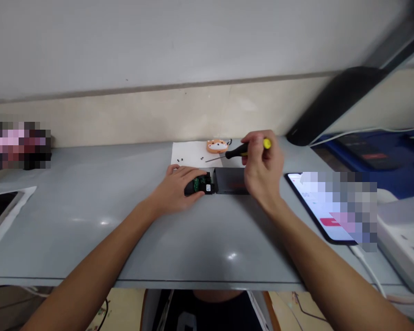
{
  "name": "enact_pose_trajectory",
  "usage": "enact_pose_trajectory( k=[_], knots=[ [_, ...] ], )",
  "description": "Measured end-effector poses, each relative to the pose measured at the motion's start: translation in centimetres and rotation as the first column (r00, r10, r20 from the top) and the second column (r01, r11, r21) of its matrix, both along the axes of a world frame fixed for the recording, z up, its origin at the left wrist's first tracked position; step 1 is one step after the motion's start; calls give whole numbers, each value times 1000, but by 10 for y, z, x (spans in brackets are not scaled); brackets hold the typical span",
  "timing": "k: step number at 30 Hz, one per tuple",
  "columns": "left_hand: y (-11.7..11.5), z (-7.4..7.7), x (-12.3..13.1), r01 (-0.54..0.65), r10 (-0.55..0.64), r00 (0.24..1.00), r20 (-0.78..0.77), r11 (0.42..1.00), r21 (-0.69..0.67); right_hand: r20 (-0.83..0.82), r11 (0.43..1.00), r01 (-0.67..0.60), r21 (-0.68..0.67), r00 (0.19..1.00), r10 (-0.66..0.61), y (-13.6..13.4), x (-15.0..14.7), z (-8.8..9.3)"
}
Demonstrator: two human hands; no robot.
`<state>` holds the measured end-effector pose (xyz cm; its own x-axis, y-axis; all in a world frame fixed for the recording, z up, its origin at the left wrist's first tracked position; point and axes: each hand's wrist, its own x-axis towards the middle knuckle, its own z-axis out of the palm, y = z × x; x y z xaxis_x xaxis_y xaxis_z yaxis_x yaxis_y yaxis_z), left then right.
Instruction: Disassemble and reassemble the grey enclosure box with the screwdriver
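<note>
My left hand (181, 186) is wrapped over a small black device with an exposed green circuit board (197, 185), which lies on the grey table. The palm and fingers cover part of it. In my right hand (264, 161) is a screwdriver (237, 151) with a black handle and yellow end, its thin shaft slanting down to the left. The tip is over a white sheet of paper (193, 151), close to some tiny dark screws (202, 158). Other small screws (180, 160) sit farther left on the paper. A flat dark grey piece (230, 180) lies beside the device, partly behind my right hand.
An orange and white animal-face case (217, 146) rests on the paper's back right. To the right are a lit phone (317, 216), a white cable and a white power strip (409, 234). Another phone (2, 209) lies at far left. A black post (331, 105) leans at back right.
</note>
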<state>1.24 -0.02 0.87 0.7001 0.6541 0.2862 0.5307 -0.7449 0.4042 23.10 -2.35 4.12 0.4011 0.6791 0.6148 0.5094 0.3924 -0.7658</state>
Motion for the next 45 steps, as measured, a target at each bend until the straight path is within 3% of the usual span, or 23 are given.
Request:
enact_pose_trajectory(
  k=[6, 16, 31, 45],
  knots=[
    [1, -3, 0, -6, 5, 1000, 29, 1000, 11, 132, 987, -37, -154, 990, 57, 3, -1, -8],
    [0, -1, -1, 5, -5, 998, 60, 1000, -6, 109, 971, -34, -235, 992, 61, 7, 3, -14],
    [3, -4, 0, -27, 41, 993, 110, 992, -124, 74, 998, 47, -46, 996, -43, 7, 7, -8],
    [7, -10, -1, -31, 41, 993, 108, 995, -90, 19, 998, 52, 40, 998, -53, 1, 9, 0]
  ],
)
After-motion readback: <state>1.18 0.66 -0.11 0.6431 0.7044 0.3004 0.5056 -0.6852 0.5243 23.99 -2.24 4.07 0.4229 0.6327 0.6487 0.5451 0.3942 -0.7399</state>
